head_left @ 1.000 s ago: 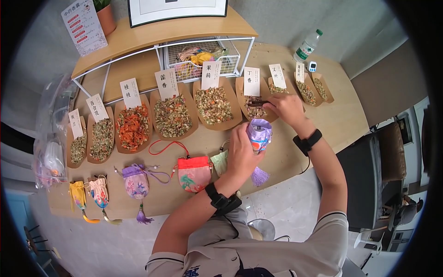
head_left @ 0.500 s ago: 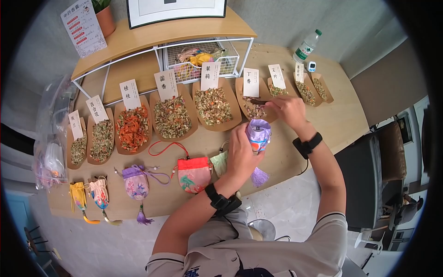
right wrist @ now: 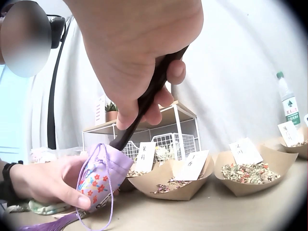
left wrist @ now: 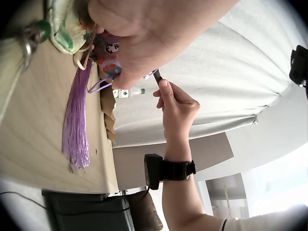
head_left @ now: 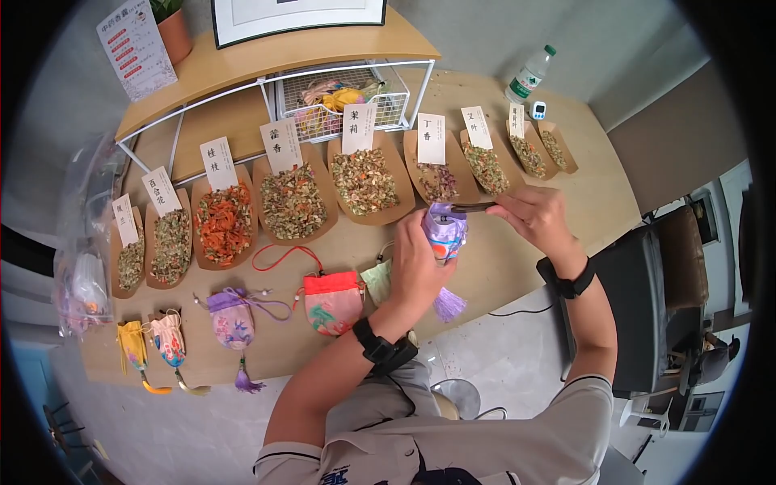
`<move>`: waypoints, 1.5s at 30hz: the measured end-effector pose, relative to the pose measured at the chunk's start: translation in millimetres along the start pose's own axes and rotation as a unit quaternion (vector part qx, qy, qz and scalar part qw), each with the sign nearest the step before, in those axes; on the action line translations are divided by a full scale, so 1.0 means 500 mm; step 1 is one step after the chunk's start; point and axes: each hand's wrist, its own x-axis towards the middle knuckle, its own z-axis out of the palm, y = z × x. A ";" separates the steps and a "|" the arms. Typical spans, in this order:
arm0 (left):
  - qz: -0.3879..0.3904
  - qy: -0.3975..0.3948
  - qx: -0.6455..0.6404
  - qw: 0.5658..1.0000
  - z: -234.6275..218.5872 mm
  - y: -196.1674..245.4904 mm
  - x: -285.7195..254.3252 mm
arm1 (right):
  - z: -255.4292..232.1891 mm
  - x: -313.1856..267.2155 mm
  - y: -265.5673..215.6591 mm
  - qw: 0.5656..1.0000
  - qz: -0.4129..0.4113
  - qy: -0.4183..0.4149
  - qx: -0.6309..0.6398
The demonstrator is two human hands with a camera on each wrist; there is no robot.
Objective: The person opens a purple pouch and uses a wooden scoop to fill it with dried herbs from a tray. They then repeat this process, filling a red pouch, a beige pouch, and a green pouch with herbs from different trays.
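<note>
- The left hand (head_left: pixel 419 271) is nearest, its fingers curled round the side of a purple pouch (head_left: pixel 444 235), thumb opposite.
- The pouch is held above the worktop (head_left: pixel 505 279), mouth upward and tilted, its tassel (head_left: pixel 449 305) hanging below. It looks like thin, smooth cloth: probably light, soft, a bit slippery and quick to fold shut. Best held by the body just under the rim, with light pressure so the mouth stays round.
- The right hand (head_left: pixel 537 220) pinches a dark scoop (head_left: pixel 473 208) by its handle, the far end at the pouch's mouth; its load cannot be told. The scoop looks stiff and light.
- Just beyond stands a paper tray (head_left: pixel 460 166) of dried bits, likely flimsy.
- Farther back is a bottle (head_left: pixel 529 77).
</note>
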 end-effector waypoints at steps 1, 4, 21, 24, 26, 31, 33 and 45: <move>0.005 0.002 0.000 1.000 0.001 -0.001 0.000 | -0.001 0.002 -0.002 1.000 -0.009 0.002 0.002; 0.016 0.006 0.003 1.000 0.002 -0.003 0.000 | -0.001 0.008 -0.004 1.000 -0.023 0.005 0.008; 0.007 -0.006 -0.007 1.000 -0.001 0.002 -0.001 | 0.151 0.077 0.066 0.988 0.087 -0.095 -0.086; 0.005 -0.004 0.006 1.000 0.002 -0.006 0.000 | 0.179 0.091 0.073 0.990 0.070 -0.102 -0.069; -0.003 -0.008 0.006 1.000 0.003 -0.006 -0.001 | 0.189 0.094 0.073 0.989 0.072 -0.109 -0.065; -0.009 -0.014 0.000 1.000 -0.001 -0.002 0.000 | 0.204 0.088 0.081 0.991 0.070 -0.103 -0.055; -0.010 -0.016 0.000 1.000 -0.003 0.001 -0.001 | 0.209 0.084 0.084 0.990 0.071 -0.103 -0.063; -0.004 -0.008 0.004 1.000 0.003 -0.003 -0.001 | 0.217 0.076 0.075 0.994 -0.007 -0.059 -0.088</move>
